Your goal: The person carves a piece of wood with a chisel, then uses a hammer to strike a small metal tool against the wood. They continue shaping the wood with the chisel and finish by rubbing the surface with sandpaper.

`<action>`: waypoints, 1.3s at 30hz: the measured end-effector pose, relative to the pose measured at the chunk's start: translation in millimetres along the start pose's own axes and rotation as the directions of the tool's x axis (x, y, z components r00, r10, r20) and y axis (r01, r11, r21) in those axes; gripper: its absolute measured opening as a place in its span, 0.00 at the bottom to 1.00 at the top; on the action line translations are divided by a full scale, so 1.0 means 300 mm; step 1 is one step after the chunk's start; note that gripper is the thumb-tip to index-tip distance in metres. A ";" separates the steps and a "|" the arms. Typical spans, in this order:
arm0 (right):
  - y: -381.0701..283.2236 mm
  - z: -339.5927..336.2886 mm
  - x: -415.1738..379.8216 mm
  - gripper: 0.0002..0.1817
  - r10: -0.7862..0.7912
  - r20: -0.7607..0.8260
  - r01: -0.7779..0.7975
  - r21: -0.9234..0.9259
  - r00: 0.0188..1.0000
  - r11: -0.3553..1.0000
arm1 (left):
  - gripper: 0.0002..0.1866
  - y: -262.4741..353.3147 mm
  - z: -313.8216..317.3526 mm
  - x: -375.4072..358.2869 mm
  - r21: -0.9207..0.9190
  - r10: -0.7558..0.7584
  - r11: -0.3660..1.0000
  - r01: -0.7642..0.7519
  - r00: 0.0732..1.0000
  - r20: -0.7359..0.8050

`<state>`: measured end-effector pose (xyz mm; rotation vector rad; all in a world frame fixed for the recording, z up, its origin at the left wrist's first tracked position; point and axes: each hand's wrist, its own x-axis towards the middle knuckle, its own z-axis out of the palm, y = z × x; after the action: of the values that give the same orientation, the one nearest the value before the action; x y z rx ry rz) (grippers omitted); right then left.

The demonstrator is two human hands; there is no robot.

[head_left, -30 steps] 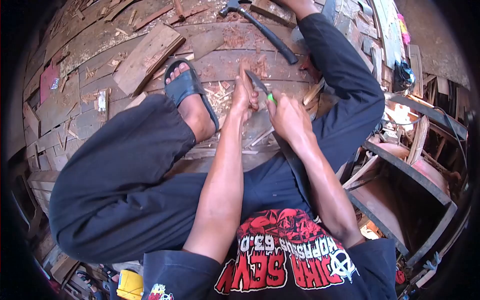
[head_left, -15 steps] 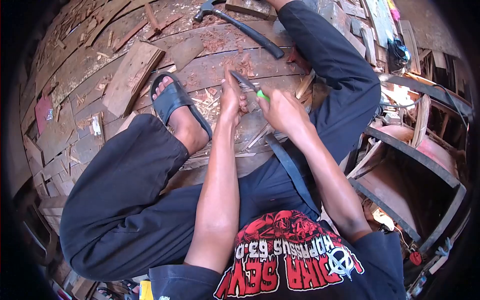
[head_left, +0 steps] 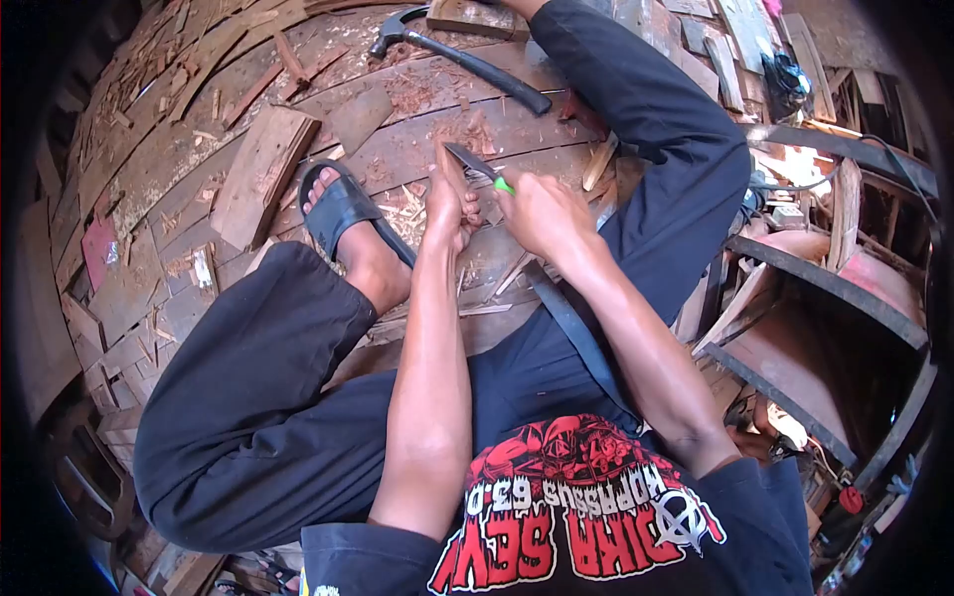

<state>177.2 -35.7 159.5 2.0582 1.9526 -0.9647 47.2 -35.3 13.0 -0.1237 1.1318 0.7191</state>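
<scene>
My left hand (head_left: 452,207) is wrapped round a small piece of wood (head_left: 444,159), whose upper end sticks out past the fingers. In my right hand (head_left: 547,214) is a knife with a green handle (head_left: 505,186). Its dark curved blade (head_left: 469,159) points up and left, with the tip at the wood's upper end. Wood shavings (head_left: 402,214) lie on the plank floor around my hands.
A hammer (head_left: 477,68) lies beyond my hands, near a wood block (head_left: 477,18). A thick board (head_left: 263,174) is left of my sandalled foot (head_left: 358,223). At the right stands a metal-edged frame (head_left: 830,288) with wood pieces.
The knife and both hands appear slightly further left in the view, and the knife handle is a little higher. The surroundings have shifted slightly too. Both hands keep their holds.
</scene>
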 end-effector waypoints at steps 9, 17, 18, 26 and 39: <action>-0.001 -0.009 -0.072 0.17 0.048 0.036 -0.050 0.067 0.998 0.996 | 0.33 0.001 -0.027 0.007 -0.102 -0.052 0.993 0.061 0.994 0.092; 0.008 0.040 -0.101 0.16 0.012 -0.019 -0.010 0.064 1.000 0.998 | 0.34 0.005 -0.020 0.006 -0.063 -0.003 0.998 0.010 0.994 0.111; -0.011 0.057 -0.087 0.16 0.023 -0.074 -0.018 0.069 0.997 0.997 | 0.36 0.016 0.000 -0.001 0.017 -0.013 1.000 0.012 0.998 0.061; -0.005 0.028 -0.052 0.18 -0.017 -0.060 0.019 0.036 0.998 0.999 | 0.41 0.024 -0.013 0.007 -0.076 -0.067 0.995 0.072 0.996 0.067; 0.024 -0.047 -0.053 0.17 -0.017 -0.009 0.018 0.071 1.000 0.997 | 0.42 0.012 -0.029 0.014 0.384 0.090 0.923 -0.024 0.984 -0.155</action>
<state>189.7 -43.0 176.6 2.0891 1.9714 -1.0454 39.3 -34.4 6.5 0.1829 1.4250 0.5340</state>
